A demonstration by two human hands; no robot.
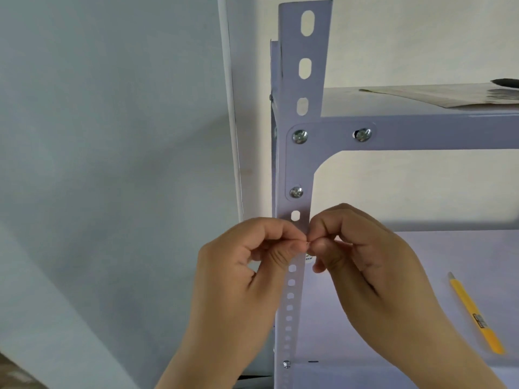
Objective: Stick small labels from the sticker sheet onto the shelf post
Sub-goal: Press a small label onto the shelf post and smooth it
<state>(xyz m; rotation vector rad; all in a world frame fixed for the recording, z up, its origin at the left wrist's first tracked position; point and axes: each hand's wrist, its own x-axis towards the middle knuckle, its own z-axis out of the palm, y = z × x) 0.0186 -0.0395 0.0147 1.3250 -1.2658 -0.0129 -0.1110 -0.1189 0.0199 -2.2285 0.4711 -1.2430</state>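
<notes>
A pale grey slotted shelf post point(304, 66) stands upright in the middle of the head view, bolted to a corner bracket point(300, 153). My left hand point(247, 262) and my right hand point(359, 256) meet fingertip to fingertip in front of the post, just below a slot. Both pinch something tiny between thumb and forefinger; it is too small to make out. A small round label point(309, 259) with blue print peeks out under my right thumb. The sticker sheet cannot be identified with certainty.
A yellow utility knife point(474, 313) lies on the lower shelf point(421, 290) at the right. A flat paper sheet point(449, 95) rests on the upper shelf. A light wall fills the left, with a white pipe point(230, 108) running down beside the post.
</notes>
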